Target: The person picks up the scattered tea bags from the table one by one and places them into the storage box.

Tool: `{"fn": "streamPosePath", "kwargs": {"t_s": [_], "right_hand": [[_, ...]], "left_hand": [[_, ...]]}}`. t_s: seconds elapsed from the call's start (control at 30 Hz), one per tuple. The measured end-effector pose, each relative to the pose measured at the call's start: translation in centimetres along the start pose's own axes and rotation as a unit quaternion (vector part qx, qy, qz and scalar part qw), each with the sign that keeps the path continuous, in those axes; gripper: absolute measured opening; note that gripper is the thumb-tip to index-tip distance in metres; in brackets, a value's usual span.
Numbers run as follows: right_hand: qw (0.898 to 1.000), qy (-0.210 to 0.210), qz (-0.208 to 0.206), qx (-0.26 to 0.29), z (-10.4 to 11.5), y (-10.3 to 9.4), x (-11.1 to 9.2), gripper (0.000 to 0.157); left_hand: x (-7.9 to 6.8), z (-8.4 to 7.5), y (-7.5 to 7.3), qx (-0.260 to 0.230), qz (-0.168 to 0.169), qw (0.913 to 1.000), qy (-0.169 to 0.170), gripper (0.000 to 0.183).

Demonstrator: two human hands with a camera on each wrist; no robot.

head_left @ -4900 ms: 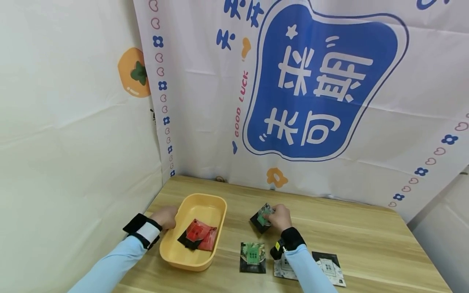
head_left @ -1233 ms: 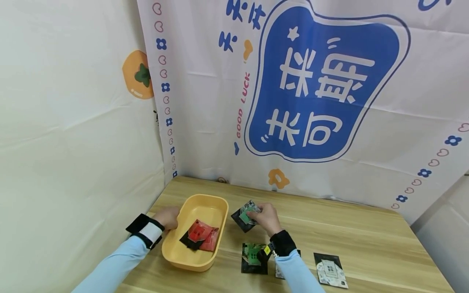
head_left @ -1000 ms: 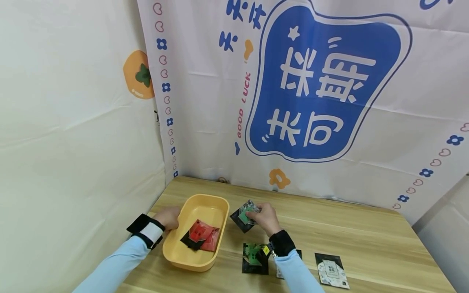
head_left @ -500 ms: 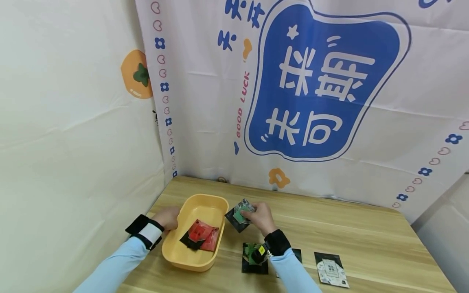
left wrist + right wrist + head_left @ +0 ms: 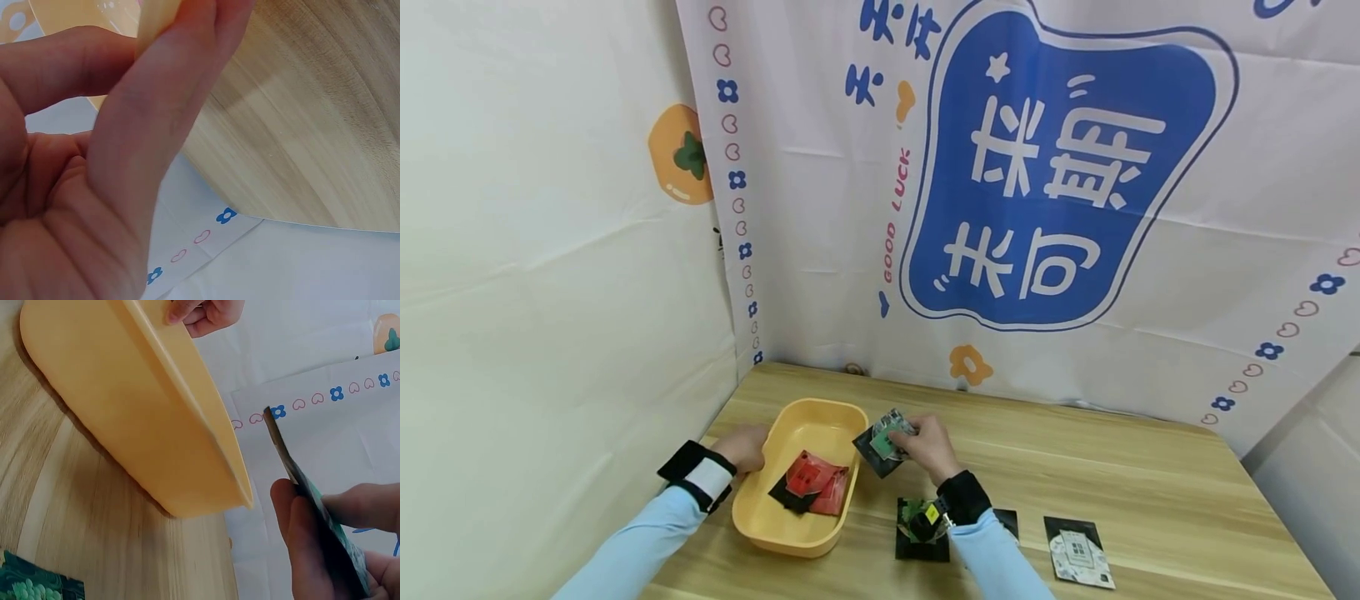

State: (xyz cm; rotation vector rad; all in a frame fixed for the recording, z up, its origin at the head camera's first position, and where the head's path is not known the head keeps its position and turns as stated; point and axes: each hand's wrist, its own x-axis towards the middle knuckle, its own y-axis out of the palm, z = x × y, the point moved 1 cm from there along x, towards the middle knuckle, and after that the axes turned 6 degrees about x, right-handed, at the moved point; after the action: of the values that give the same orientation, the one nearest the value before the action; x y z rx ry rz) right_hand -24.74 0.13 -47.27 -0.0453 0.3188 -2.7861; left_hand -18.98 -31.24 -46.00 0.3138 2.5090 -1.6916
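Observation:
A yellow plastic tub stands at the left of the table, with red and black packets lying inside it. My left hand pinches the tub's left rim; the left wrist view shows thumb and fingers on either side of it. My right hand pinches a green and black packet between thumb and fingers. That packet is raised beside the tub's right rim, and the right wrist view shows it edge-on. Below my right wrist lies another green packet, partly covered by the wrist camera.
A white and black packet lies at the right on the wooden table. Another packet is mostly hidden under my right forearm. A printed cloth hangs behind the table, and a pale wall rises at the left.
My right hand has carried the green packet leftward from the middle of the table to the tub's right rim. My left hand keeps its hold on the tub.

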Motion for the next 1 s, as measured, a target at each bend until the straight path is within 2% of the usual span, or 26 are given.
{"fn": "streamPosePath", "kwargs": {"t_s": [0.23,0.6,1.0], "right_hand": [[1.0,0.017,0.018,0.008,0.2,0.3,-0.1,0.032],[0.998,0.002,0.048,0.026,0.4,1.1,0.1,0.03],[0.998,0.009,0.051,0.029,0.2,1.8,0.2,0.03]], "left_hand": [[0.1,-0.1,-0.2,-0.002,0.013,0.9999,-0.011,0.025],[0.1,-0.1,-0.2,-0.007,0.009,0.9999,-0.012,0.027],[0.3,0.1,-0.1,-0.003,0.016,0.9998,-0.013,0.028]]}}
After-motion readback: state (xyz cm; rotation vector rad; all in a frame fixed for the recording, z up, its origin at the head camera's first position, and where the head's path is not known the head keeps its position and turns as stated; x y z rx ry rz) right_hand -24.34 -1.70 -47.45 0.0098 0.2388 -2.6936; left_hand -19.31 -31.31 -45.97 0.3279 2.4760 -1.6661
